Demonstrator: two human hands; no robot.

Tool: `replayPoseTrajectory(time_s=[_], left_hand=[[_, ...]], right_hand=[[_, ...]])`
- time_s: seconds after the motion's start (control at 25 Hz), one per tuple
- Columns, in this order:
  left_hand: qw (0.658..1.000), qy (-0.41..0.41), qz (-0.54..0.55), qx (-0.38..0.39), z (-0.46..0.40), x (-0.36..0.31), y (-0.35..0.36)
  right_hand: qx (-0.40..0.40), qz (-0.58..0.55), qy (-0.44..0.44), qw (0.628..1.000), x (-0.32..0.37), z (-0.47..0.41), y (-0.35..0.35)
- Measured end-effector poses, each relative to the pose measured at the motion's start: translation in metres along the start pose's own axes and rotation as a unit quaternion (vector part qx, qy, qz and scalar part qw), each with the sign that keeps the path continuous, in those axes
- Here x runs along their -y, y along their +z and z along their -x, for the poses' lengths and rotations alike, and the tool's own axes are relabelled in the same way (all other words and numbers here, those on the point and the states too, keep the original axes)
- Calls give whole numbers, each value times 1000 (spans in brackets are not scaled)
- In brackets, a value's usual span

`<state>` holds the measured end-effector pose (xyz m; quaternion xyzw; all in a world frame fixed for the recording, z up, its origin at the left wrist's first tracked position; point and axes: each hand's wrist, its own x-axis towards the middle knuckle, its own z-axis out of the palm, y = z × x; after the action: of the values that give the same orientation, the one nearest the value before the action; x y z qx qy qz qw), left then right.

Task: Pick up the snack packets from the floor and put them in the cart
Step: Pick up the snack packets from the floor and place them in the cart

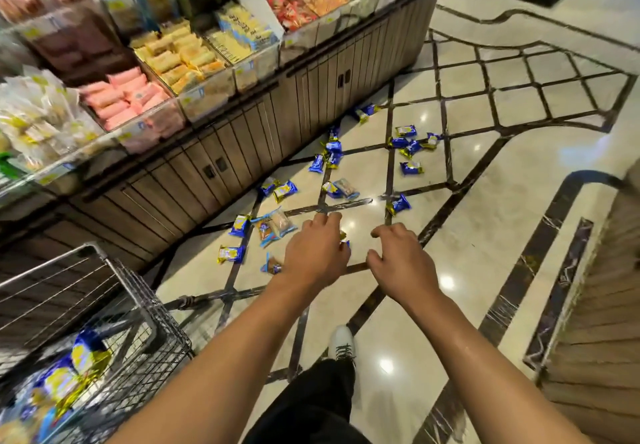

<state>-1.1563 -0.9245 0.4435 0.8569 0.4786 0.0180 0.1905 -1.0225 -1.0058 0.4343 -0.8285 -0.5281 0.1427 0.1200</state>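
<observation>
2 hands (313,253) (401,258), fingers (327,219) curled, empty, above snack packets (400,204) scattered on floor (485,229).

Snack packets (349,180) strewn on floor (485,235) right of cart (138,291)

The polished marble floor (485,222), pale with dark inlaid lattice lines, runs along the foot of the wooden display counter (242,152). Blue and gold snack packets (332,152) lie scattered on it in a loose trail just out from the counter's base, some touching or overlapping, others alone. A wire cart (145,305) stands on the floor at the counter's near end.
</observation>
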Motion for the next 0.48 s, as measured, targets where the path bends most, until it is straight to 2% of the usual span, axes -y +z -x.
replayPoseTrajectory(time_s=[0.2, 0.48], left_hand=[[1000, -13, 8, -2, -85, -28, -6], [1000, 9, -13, 19, -180, -83, -2]], right_hand=[[-3, 15, 8, 1000, -39, -80, -27], [-7, 25, 32, 999, -103, -154, -64]])
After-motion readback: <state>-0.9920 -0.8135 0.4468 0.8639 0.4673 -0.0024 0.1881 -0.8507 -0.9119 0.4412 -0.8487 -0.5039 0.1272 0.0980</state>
